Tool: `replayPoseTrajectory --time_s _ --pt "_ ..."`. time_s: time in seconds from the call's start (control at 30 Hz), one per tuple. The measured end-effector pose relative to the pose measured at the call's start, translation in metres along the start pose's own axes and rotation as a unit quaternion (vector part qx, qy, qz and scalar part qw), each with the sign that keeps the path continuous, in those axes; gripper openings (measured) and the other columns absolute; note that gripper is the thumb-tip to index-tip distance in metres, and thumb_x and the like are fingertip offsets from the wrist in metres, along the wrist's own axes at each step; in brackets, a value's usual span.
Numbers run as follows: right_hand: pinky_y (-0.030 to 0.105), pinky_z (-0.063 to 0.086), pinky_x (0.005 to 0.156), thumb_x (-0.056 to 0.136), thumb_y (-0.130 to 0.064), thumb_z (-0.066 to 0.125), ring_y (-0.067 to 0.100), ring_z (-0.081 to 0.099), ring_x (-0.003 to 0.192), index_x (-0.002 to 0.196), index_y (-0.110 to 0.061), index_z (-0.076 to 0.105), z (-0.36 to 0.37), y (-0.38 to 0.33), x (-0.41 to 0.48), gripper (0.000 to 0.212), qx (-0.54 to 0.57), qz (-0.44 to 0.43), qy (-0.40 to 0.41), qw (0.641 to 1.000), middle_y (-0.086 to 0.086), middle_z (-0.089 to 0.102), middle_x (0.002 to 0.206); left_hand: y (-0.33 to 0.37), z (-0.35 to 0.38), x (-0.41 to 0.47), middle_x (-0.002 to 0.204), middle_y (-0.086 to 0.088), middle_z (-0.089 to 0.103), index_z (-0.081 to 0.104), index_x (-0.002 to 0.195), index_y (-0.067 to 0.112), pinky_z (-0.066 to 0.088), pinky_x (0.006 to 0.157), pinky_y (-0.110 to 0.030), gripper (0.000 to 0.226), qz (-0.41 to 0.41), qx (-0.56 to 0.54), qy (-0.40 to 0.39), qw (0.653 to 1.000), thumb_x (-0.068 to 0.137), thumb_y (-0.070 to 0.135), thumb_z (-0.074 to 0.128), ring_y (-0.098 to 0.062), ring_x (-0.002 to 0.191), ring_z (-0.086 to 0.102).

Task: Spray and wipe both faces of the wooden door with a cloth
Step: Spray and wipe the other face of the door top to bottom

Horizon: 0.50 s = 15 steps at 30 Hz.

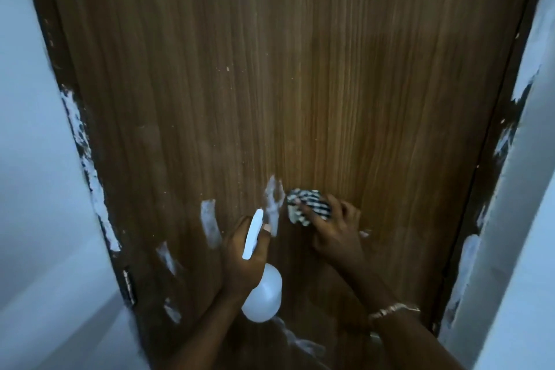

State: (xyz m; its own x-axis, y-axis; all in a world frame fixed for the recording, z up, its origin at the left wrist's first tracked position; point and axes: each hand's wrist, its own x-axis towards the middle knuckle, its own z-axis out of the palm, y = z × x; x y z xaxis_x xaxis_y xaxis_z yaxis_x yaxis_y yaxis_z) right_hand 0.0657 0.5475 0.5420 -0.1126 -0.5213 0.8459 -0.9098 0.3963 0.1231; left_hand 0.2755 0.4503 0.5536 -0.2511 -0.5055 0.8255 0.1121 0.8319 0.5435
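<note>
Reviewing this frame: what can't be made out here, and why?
The spray bottle: trigger and neck covered by the left hand gripping it (head view).
The cloth: full extent, bunched under the right hand.
The door: top and bottom cut off by frame edges; other face out of sight.
Wet spray on the wood: too dim and blurred to tell.

The wooden door (270, 84) is cut off at the top edge, and its lowest part is hidden behind both forearms, which also run out of the picture at the bottom. A dark thing at the top edge is cut too short to name. The left hand (237, 252) covers the neck and trigger of the spray bottle (262, 294). Fingers of the right hand (336, 234) hide part of the striped cloth (309, 204). The hinge (129, 285) and the bracelet (393, 309) are blurred.
</note>
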Motion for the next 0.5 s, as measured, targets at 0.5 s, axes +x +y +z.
replayPoseTrajectory --time_s 0.5 --pt "0.061 0.047 0.090 0.078 -0.048 0.064 0.043 0.038 0.120 0.143 -0.038 0.045 0.016 -0.050 0.041 0.069 -0.007 -0.064 0.004 0.998 0.014 0.033 0.148 -0.071 -0.063 -0.006 0.112 0.005 0.068 0.064 0.115 0.022 0.056 0.093 -0.036 0.028 -0.002 0.089 -0.067 0.994 0.104 0.046 0.054 -0.012 0.103 0.064"
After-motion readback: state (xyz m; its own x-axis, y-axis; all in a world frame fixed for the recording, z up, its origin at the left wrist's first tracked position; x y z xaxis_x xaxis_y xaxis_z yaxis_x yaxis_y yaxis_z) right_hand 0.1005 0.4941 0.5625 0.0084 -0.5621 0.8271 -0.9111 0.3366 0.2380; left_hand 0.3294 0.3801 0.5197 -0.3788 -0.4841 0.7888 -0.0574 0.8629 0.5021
